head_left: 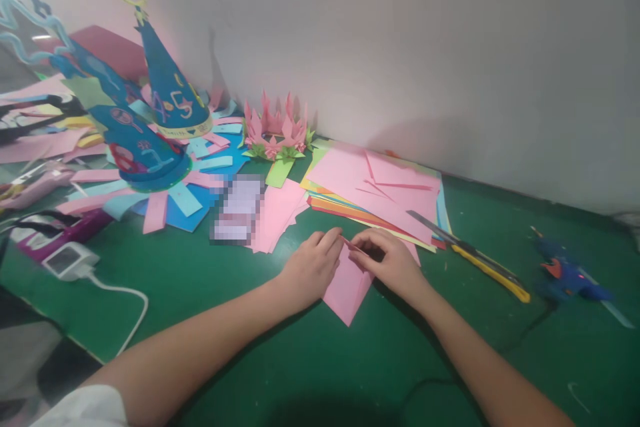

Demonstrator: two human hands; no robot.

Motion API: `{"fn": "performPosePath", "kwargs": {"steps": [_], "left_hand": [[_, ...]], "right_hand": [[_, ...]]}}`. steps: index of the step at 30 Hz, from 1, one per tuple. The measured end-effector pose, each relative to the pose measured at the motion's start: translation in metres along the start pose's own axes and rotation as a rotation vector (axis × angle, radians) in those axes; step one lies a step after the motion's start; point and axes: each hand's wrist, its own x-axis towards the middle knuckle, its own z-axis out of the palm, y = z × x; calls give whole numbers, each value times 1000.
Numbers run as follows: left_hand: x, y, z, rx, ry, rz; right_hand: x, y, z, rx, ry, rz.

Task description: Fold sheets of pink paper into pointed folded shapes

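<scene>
A pink sheet of paper (349,303), partly folded, lies on the green table with one corner pointing toward me. My left hand (313,265) presses on its left side, fingers closed together at the upper edge. My right hand (393,260) pinches a raised fold of the same paper between thumb and fingers. The two hands almost meet at the top of the fold. Part of the sheet is hidden under my fingers. Just beyond my right hand lies a yellow utility knife (493,271) with its blade extended.
A stack of coloured paper (340,170) lies by the wall. Left of it stand a pink paper crown (277,137) and blue cone hats (170,90). A blurred-out phone (239,208) lies nearby. A blue glue gun (567,277) is at right, a white charger (71,260) at left.
</scene>
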Motion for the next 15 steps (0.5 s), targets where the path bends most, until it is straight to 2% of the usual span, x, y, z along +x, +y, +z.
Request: {"fn": "performPosePath", "kwargs": {"steps": [10, 15], "left_hand": [[1, -2, -1, 12, -8, 34], [3, -2, 0, 64, -61, 67]], "right_hand": [[-2, 4, -2, -34, -55, -153], [-3, 2, -3, -136, -75, -213]]}}
